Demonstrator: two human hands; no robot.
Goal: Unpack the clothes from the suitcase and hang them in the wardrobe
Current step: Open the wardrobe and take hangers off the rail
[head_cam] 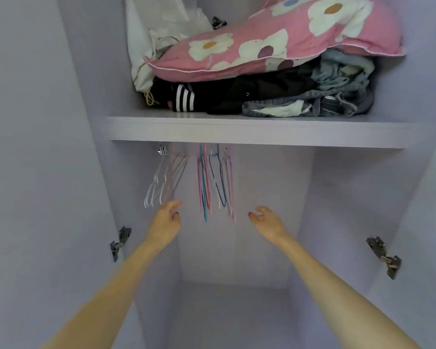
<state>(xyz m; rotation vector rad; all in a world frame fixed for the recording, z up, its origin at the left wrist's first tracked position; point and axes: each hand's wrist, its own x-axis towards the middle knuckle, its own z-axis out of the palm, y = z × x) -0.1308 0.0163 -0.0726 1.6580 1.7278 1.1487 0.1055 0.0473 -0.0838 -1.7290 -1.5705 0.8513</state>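
a: while the wardrobe (pixel 237 222) stands open, what fills it, biggest first?

b: its shelf (pixel 237 129) carries a pink pillow (pixel 275 44) over dark and denim clothes (pixel 275 96), with a white bag (pixel 156 28) behind. under the shelf hang bare hangers: a white bunch (pixel 159 182) to the left, a coloured bunch (pixel 212 182) beside it. nothing is hung on them.

a: and the suitcase?

b: not in view, so i can't say where the clothes to unpack lie.

a: the hands?

b: both reach in, empty. the left hand (pixel 168 217) is loose-fingered just below the white bunch, near it but apart as far as i can tell. the right hand (pixel 264 217), ring on one finger, is relaxed too, just right of the coloured bunch.

a: which step, then?

b: i judge it's fetching a hanger, before any garment goes up. next calls for lifting one hook free of the rail without dragging its neighbours, since the wires crowd together.
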